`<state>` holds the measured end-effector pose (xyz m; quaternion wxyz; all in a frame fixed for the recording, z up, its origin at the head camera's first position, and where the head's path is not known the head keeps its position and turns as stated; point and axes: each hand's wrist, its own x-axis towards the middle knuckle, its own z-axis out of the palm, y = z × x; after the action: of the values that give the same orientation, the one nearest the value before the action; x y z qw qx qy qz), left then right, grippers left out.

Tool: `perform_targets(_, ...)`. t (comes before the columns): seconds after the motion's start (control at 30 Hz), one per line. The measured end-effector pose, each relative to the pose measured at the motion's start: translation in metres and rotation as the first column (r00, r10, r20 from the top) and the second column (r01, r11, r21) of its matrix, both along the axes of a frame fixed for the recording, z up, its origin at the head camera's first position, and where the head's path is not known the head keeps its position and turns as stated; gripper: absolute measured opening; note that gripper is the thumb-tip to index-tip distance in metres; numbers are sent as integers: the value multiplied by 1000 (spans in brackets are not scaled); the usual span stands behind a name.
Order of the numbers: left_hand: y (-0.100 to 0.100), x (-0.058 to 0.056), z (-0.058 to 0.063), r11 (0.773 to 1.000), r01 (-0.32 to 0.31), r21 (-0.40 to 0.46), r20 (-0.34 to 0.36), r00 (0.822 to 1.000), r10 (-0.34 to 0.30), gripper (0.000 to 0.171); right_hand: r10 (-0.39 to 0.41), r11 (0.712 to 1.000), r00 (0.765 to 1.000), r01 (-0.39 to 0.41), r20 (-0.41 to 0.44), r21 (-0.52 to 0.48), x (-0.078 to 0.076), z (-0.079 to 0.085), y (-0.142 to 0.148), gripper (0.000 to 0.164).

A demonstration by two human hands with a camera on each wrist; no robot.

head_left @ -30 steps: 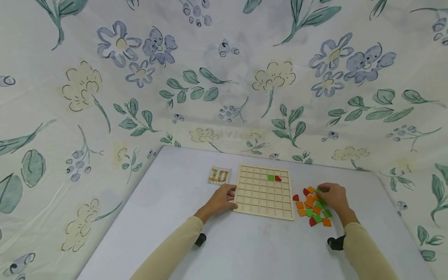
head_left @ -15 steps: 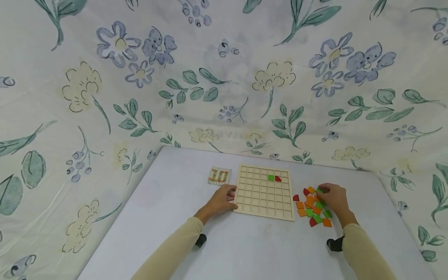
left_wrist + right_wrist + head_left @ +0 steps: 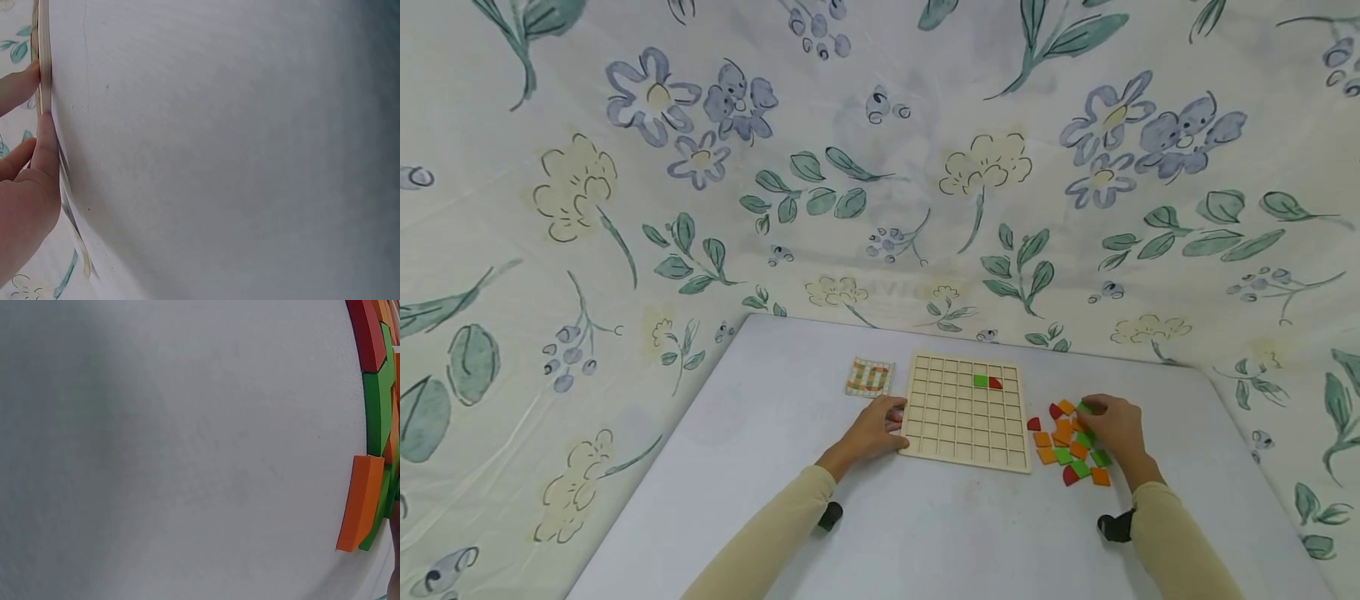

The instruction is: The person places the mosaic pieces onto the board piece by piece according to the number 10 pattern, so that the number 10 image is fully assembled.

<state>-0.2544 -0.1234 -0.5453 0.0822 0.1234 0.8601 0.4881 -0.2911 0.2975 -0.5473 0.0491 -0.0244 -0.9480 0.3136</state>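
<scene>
In the head view a pale wooden grid board [image 3: 955,425] lies on the table. One of its upper cells holds a green square tile [image 3: 981,381], with a red rounded tile [image 3: 995,383] beside it. My left hand [image 3: 871,432] touches the board's left edge near the lower corner, thumb and forefinger apart; the left wrist view shows extended fingers [image 3: 45,147] against the board's side. On the right, my right hand [image 3: 1116,421] pinches a green tile [image 3: 1083,408] at the top of a loose pile of tiles [image 3: 1063,437]. Its fingertips are mostly hidden in the right wrist view.
A small checked pattern card [image 3: 870,377] lies left of the board. In the right wrist view an orange tile [image 3: 361,503] sits at the pile's outer edge. A floral cloth [image 3: 895,208] hangs behind the white table [image 3: 775,392].
</scene>
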Motion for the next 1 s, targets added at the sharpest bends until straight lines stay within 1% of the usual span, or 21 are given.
perform_targets(0.17, 1, 1, 0, 1000, -2, -4, -8, 1000, 2, 70, -13, 1000, 1000, 13, 5, -4, 2, 0, -2, 33)
perform_targets(0.33, 3, 2, -2, 998, 0, -59, -11, 1000, -1, 67, -22, 999, 999, 23, 37, -22, 5, 0, -5, 35)
perform_targets(0.47, 6, 3, 0, 997, -8, -79, -12, 1000, 7, 68, -23, 1000, 999, 24, 32, -20, 4, 0, -6, 35)
perform_targets(0.7, 8, -2, 2, 996, -1, -84, -16, 1000, -1, 72, -53, 998, 998, 54, 43, -14, 2, -2, -5, 35)
perform_targets(0.87, 8, -2, 4, 996, -8, -93, 3, 1000, 8, 73, -42, 999, 998, 43, 35, -13, 0, -2, -4, 35)
perform_targets(1.0, 7, -1, 5, 995, -11, -94, -4, 1000, 10, 72, -26, 1000, 999, 26, 21, -4, 0, 0, -4, 35)
